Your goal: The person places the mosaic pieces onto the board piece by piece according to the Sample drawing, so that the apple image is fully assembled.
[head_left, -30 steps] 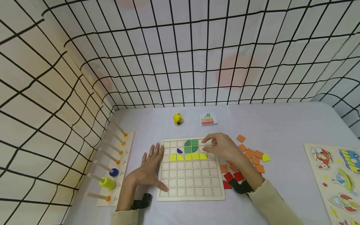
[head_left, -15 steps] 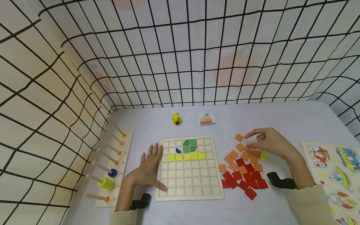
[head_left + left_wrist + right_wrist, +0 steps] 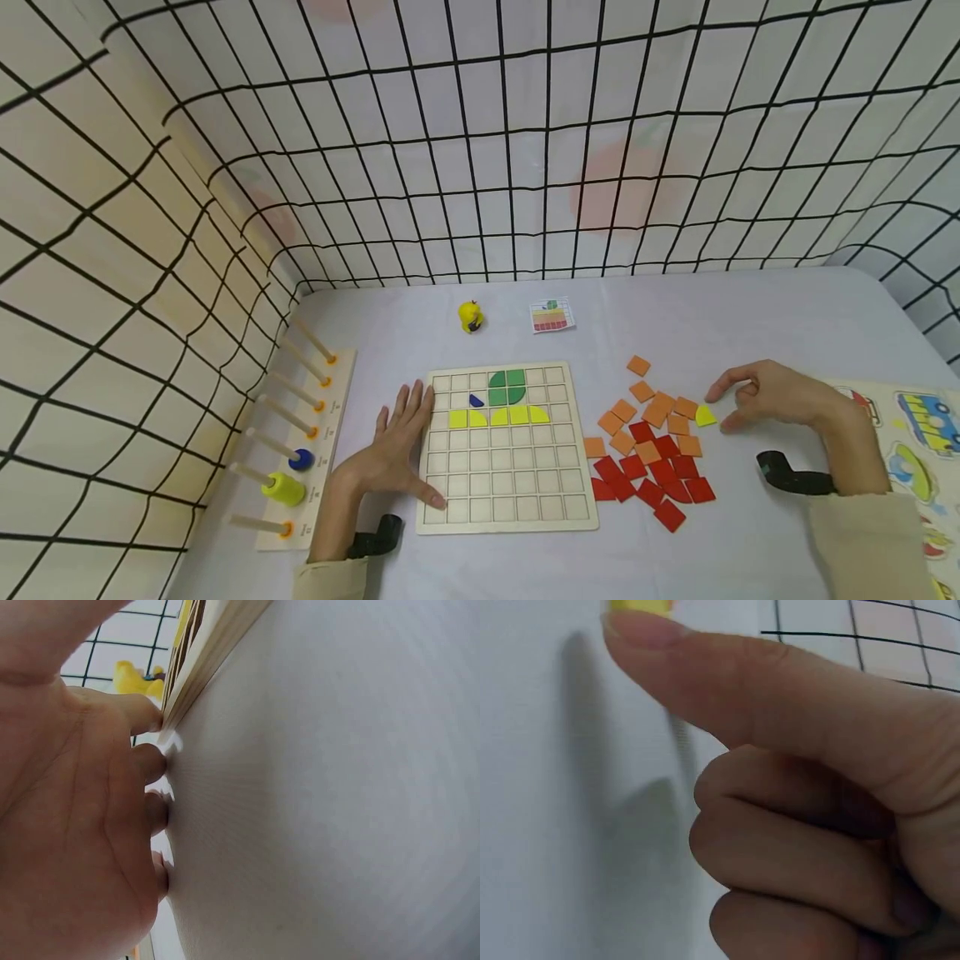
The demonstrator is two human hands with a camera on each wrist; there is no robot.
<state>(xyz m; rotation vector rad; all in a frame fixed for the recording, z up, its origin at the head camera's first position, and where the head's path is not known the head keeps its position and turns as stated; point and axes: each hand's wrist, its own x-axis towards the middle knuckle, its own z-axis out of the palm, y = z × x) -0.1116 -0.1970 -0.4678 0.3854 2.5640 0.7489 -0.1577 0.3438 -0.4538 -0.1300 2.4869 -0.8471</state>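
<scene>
Fingers spread, my left hand (image 3: 390, 454) lies along the left edge of a pale wooden grid board (image 3: 512, 485), its thumb over the front left corner. Green pieces (image 3: 507, 388), a row of yellow pieces (image 3: 520, 415) and a small blue piece (image 3: 476, 402) sit on the board. To the right, my right hand (image 3: 798, 404) reaches down at a loose yellow quarter-round tile (image 3: 706, 416). Its thumb and forefinger are apart beside the tile, the other fingers curled in. In the right wrist view the thumb (image 3: 660, 652) overlaps the yellow tile (image 3: 641, 606).
Orange tiles (image 3: 640, 365) and red tiles (image 3: 670, 516) lie loose right of the board. A pattern card (image 3: 552, 316) and a yellow toy duck (image 3: 471, 317) sit behind it. A peg stand (image 3: 330, 442) is at left, a picture puzzle (image 3: 911, 450) at right. Black netting (image 3: 495, 167) surrounds the table.
My right hand has left the board and moved right, past the orange tiles, to the loose yellow tile. My left hand stays at the board's left edge.
</scene>
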